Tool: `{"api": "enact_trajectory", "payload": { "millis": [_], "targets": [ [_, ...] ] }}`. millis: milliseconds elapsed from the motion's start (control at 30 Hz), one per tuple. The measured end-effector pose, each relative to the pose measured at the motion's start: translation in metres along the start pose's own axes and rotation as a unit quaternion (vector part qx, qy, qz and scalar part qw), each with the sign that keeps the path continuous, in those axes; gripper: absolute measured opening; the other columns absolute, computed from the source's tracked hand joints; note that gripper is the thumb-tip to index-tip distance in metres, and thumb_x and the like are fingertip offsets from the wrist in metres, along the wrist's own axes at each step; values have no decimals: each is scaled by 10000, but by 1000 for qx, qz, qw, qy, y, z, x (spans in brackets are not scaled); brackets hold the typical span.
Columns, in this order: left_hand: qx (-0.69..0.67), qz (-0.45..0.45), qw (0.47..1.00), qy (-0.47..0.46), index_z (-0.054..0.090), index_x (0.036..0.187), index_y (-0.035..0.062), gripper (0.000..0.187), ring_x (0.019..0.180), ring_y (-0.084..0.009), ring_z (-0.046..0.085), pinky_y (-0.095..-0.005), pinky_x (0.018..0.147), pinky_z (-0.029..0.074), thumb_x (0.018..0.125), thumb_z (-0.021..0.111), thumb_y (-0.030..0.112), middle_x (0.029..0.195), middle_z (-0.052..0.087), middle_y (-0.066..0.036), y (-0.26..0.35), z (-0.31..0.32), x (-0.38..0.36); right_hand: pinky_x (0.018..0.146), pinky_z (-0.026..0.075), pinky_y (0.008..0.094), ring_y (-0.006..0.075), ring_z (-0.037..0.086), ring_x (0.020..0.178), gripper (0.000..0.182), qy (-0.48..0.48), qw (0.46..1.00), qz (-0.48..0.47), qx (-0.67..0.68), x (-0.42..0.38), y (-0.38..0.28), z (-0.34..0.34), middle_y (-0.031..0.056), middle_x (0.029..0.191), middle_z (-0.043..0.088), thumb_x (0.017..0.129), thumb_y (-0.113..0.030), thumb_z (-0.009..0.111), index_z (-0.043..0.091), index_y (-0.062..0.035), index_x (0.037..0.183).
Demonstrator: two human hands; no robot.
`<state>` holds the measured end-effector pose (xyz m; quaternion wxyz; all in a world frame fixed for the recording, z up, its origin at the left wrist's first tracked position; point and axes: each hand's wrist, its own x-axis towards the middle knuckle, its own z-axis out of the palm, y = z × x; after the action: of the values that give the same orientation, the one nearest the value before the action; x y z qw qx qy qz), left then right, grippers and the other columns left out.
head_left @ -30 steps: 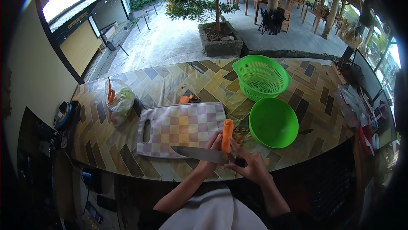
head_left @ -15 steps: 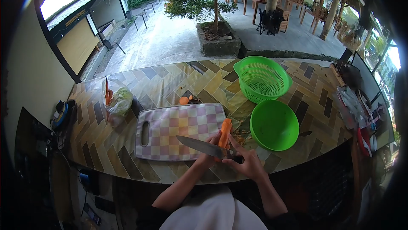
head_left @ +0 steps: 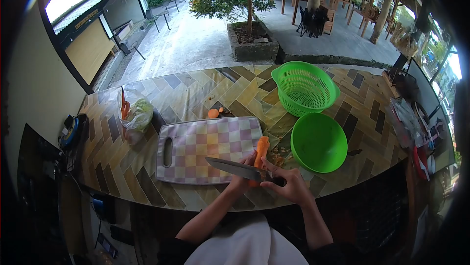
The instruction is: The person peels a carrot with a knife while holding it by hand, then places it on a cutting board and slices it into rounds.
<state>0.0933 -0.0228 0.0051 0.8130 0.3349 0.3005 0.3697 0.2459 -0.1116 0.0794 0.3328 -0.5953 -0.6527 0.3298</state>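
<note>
Knife (head_left: 235, 168) has shifted outward along the carrot (head_left: 263, 147), near the right edge of the board (head_left: 208, 150). Left hand (head_left: 238, 182) curls round the carrot, right hand (head_left: 294, 186) round the handle (head_left: 279, 181). Carrot likely light, stiff, slick: best gripped clear of the knife.

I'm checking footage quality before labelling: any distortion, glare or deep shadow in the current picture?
Head view: distortion bows the table; corners go black; a bluish flare streaks the top left; the pavement looks pale and bright, the space under the table dark; the knife and carrot read fairly clearly.
</note>
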Motion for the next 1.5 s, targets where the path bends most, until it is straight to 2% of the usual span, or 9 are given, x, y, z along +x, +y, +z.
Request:
{"api": "enact_trajectory", "payload": {
  "millis": [200, 400, 500, 600, 700, 900, 1100, 1400, 1500],
  "targets": [
    [85, 27, 996, -17, 568, 1180, 30, 409, 844, -80, 608, -229, 714, 505, 1015, 483, 394, 972, 625, -28, -15, -14, 10, 744, 520, 298, 119, 672, 765, 680, 9, 999, 11, -48, -2, 3, -2, 195, 1080, 677, 801, -319, 775, 501, -148, 1399],
    [43, 43, 998, 29, 587, 1223, 24, 475, 798, -49, 546, -205, 688, 450, 1017, 466, 435, 905, 601, -6, -12, 2, 4, 815, 520, 314, 214, 703, 958, 623, 33, 999, 1, -34, 1, 5, 4, 193, 1101, 668, 806, -289, 771, 538, -142, 1365],
    [30, 28, 999, 5, 578, 1233, 24, 468, 813, -51, 546, -212, 697, 459, 1017, 472, 426, 921, 600, -6, -6, 5, 1, 801, 521, 323, 255, 705, 931, 601, 65, 996, -31, -43, 1, 13, 10, 192, 1058, 681, 801, -291, 774, 563, -144, 1344],
    [48, 39, 998, -6, 573, 1239, 20, 464, 832, -56, 554, -215, 711, 468, 1017, 477, 416, 943, 607, -14, -15, -4, 6, 715, 519, 367, 319, 692, 806, 589, 101, 990, -81, -61, 1, 20, 15, 168, 906, 705, 836, -373, 721, 530, -245, 1379],
    [63, 36, 997, -13, 565, 1251, 10, 457, 864, -60, 560, -216, 744, 473, 1022, 476, 395, 986, 610, -21, -15, -8, 5, 656, 507, 368, 287, 672, 703, 570, 117, 983, -86, -110, 0, 23, 20, 136, 824, 696, 840, -368, 716, 546, -244, 1370],
    [-5, 48, 998, 42, 511, 1313, -5, 383, 971, -136, 637, -281, 861, 523, 1010, 488, 228, 1113, 616, -91, -30, -12, 9, 657, 534, 335, 254, 703, 745, 536, 135, 976, -71, -154, 1, 18, 22, 125, 894, 716, 803, -312, 760, 612, -208, 1307],
    [32, 14, 998, -46, 539, 1268, 10, 400, 854, -88, 606, -233, 733, 503, 1026, 472, 322, 995, 615, -25, -15, -10, 8, 731, 530, 356, 304, 699, 801, 615, 89, 989, -76, -93, 0, 15, 11, 184, 988, 699, 821, -347, 742, 537, -178, 1376],
    [40, 54, 998, -11, 534, 1287, 18, 455, 829, -62, 567, -214, 712, 474, 1029, 459, 386, 987, 593, -4, -13, 7, 3, 745, 523, 367, 324, 691, 815, 656, 52, 987, 8, -149, -2, 2, 11, 197, 971, 692, 836, -352, 729, 482, -176, 1418],
    [62, 72, 995, -25, 524, 1299, 7, 433, 901, -67, 582, -216, 763, 482, 1039, 447, 345, 1042, 599, -15, -21, -3, 7, 619, 498, 396, 314, 659, 649, 627, 130, 976, -73, -156, 0, 17, 20, 155, 740, 672, 840, -420, 701, 502, -242, 1408]
  ]
}}
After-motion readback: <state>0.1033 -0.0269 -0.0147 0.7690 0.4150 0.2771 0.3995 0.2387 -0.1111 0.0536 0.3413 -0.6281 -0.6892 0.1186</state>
